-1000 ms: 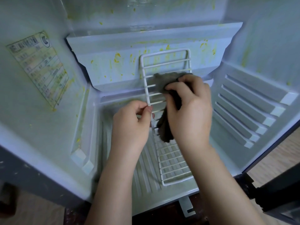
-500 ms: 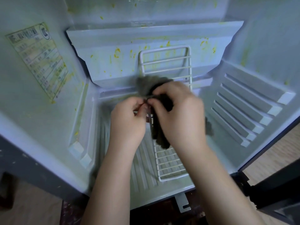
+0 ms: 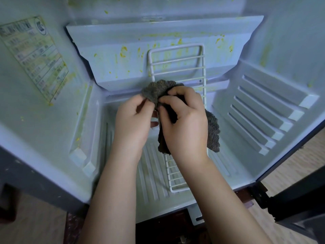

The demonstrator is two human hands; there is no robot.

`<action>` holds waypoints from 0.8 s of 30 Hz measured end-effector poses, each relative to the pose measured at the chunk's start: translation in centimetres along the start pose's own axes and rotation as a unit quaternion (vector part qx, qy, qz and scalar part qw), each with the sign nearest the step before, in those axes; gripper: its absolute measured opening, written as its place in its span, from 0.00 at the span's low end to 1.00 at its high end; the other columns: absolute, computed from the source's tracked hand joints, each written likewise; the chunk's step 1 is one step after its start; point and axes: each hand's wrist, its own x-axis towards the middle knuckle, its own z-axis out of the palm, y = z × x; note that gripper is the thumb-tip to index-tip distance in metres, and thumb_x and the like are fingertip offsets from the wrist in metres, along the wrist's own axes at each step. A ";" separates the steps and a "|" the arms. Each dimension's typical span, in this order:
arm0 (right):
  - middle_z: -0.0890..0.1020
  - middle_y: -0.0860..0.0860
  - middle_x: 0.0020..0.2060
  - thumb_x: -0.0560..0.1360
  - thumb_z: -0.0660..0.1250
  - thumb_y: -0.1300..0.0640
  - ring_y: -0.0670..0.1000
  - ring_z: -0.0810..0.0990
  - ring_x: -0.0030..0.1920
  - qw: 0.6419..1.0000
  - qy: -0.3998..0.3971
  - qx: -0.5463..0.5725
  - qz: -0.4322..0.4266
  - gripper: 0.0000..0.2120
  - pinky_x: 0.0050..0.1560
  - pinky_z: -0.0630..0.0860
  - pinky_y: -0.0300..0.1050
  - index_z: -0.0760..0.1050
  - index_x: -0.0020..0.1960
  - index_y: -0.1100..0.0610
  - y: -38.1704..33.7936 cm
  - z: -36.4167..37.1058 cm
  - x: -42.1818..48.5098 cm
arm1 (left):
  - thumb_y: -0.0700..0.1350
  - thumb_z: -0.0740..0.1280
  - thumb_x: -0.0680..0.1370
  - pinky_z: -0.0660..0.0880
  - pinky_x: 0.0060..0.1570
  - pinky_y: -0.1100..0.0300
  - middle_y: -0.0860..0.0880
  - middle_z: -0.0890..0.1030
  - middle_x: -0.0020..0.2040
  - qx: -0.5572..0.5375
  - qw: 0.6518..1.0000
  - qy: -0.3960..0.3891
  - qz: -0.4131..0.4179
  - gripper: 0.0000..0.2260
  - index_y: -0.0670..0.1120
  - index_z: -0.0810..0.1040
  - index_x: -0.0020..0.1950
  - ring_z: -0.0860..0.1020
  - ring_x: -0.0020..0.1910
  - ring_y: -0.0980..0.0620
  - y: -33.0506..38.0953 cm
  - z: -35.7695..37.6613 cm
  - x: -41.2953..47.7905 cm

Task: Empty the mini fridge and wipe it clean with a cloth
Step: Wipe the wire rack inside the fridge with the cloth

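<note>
The mini fridge (image 3: 52, 131) stands open, its pale inner walls flecked with yellow-green stains. A white wire rack (image 3: 177, 67) leans lengthwise inside, its top against the back step and its foot near the front lip. A dark grey cloth (image 3: 158, 89) is bunched over the rack's left rail. My right hand (image 3: 184, 120) grips the cloth, which hangs out below and to the right of it. My left hand (image 3: 133, 118) pinches the cloth's edge at the rail. The rack's middle is hidden behind both hands.
A stained label (image 3: 33, 57) is stuck on the left wall. Ribbed shelf rails (image 3: 263, 110) line the right wall. The dark fridge door (image 3: 299, 208) stands open at the lower right over a wooden floor (image 3: 292, 164).
My right hand has slid the cloth from the rack's middle over to its left rail. My left hand has let go of the rail and now pinches the cloth.
</note>
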 end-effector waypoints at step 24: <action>0.77 0.54 0.52 0.72 0.69 0.64 0.46 0.74 0.45 0.991 0.037 -0.058 0.116 0.10 0.44 0.66 0.33 0.78 0.53 0.58 3.1 -4.3 2.0 | 0.38 0.65 0.80 0.78 0.35 0.65 0.53 0.83 0.45 -0.032 0.999 0.000 0.019 0.10 0.53 0.79 0.45 0.80 0.43 0.54 -0.8 0.0 0.5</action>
